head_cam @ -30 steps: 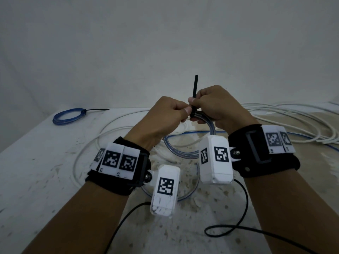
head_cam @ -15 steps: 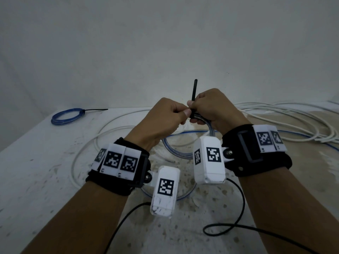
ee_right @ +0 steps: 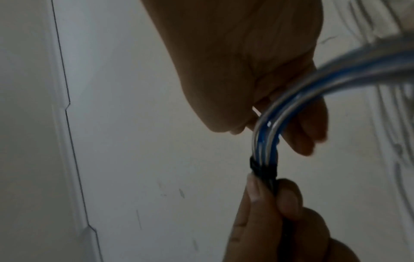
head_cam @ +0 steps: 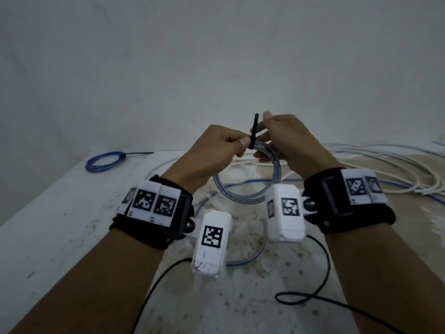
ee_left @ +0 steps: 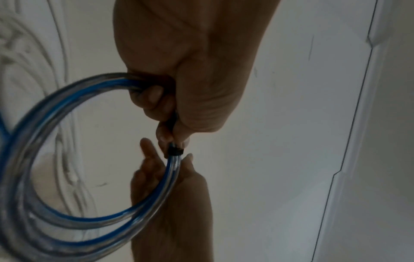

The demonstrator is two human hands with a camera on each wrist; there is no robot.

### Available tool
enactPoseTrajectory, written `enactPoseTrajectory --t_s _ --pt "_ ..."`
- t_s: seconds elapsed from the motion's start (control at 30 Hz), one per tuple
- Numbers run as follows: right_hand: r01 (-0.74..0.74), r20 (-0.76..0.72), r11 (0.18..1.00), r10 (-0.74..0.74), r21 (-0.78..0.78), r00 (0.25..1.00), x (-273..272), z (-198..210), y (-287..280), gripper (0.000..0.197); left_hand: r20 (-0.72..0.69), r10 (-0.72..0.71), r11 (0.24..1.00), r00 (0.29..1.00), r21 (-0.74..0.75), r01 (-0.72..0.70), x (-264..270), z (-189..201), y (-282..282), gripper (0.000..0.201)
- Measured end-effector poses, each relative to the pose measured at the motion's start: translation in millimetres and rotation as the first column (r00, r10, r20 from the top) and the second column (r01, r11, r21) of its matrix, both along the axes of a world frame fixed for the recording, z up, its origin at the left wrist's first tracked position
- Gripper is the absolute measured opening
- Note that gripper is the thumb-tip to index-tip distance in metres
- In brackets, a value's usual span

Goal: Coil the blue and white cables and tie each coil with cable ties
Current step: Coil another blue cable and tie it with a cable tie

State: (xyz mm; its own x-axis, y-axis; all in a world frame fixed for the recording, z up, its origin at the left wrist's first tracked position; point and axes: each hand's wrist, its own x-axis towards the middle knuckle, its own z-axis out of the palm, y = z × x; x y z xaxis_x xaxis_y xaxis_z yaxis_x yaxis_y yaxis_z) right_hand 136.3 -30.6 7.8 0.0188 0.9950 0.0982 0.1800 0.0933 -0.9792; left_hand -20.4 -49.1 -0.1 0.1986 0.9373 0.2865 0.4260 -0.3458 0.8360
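I hold a small coil of blue cable [head_cam: 240,198] in the air between both hands, over the table. A black cable tie [head_cam: 254,126] circles its top, tail pointing straight up. My left hand [head_cam: 243,143] pinches the coil right at the tie band [ee_left: 175,150]. My right hand [head_cam: 265,141] holds the coil just right of the tie, between thumb and fingers, with the index finger raised. In the right wrist view the coil [ee_right: 336,74] runs between the right hand's [ee_right: 268,134] thumb and fingers down to the tie [ee_right: 263,168], and the left hand [ee_right: 268,191] pinches below.
A second blue coil [head_cam: 106,161], tied with a black tie, lies at the table's far left corner. Loose white cables [head_cam: 385,165] sprawl across the back and right. A loose blue cable [head_cam: 250,259] and black camera cords [head_cam: 313,295] lie under my wrists.
My right hand has come off the tie's tail and shifted slightly right, its index finger now lifted. The left hand keeps its pinch at the tie.
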Motion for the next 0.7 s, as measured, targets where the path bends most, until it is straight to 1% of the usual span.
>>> enactPoseTrajectory --t_s 0.07,0.1,0.17,0.23,0.37,0.43,0.53,0.63,0.7 --pt "-0.153 -0.046 0.985 0.15 -0.08 0.988 -1.3 12.9 -12.1 0.054 -0.003 0.002 1.0 1.0 0.023 -0.002 -11.5 17.4 -6.8 0.023" --pt "-0.241 -0.07 0.964 0.234 -0.112 0.97 -3.6 18.5 -18.9 0.054 -0.005 0.007 0.999 1.0 0.034 -0.007 -17.0 24.5 -10.8 0.022" --pt "-0.385 -0.109 0.915 0.373 -0.123 0.922 -9.3 29.2 -32.5 0.047 -0.002 0.022 0.999 1.0 0.042 -0.022 -26.3 36.6 -20.4 0.022" --pt "-0.437 -0.087 0.895 0.43 -0.09 0.899 -14.9 38.9 -44.7 0.036 0.006 0.037 0.999 0.999 0.026 -0.037 -32.4 47.1 -32.8 0.021" --pt "-0.41 -0.064 0.912 0.409 -0.005 0.91 -29.8 50.6 -63.4 0.022 0.039 0.102 0.993 0.994 -0.058 -0.1 -39.7 63.6 -56.2 0.014" --pt "-0.369 -0.076 0.929 0.371 0.037 0.926 -39.6 54.5 -71.6 0.021 0.079 0.15 0.986 0.986 -0.085 -0.143 -43.6 69.9 -67.0 0.014" --pt "-0.351 -0.136 0.934 0.357 0.066 0.924 -52.4 58.8 -82.2 0.019 0.137 0.153 0.986 0.979 -0.081 -0.143 -52.9 76.7 -80.5 0.012" --pt "-0.355 -0.192 0.93 0.366 0.091 0.911 -62.9 65.5 -89.3 0.018 0.264 0.163 0.985 0.951 -0.102 -0.14 -66.3 80.3 -91.1 0.028" --pt "-0.326 -0.277 0.939 0.345 0.113 0.897 -68.4 71.5 -90.4 0.018 0.395 0.19 0.978 0.899 -0.154 -0.139 -77.8 77.7 -96.5 0.039"
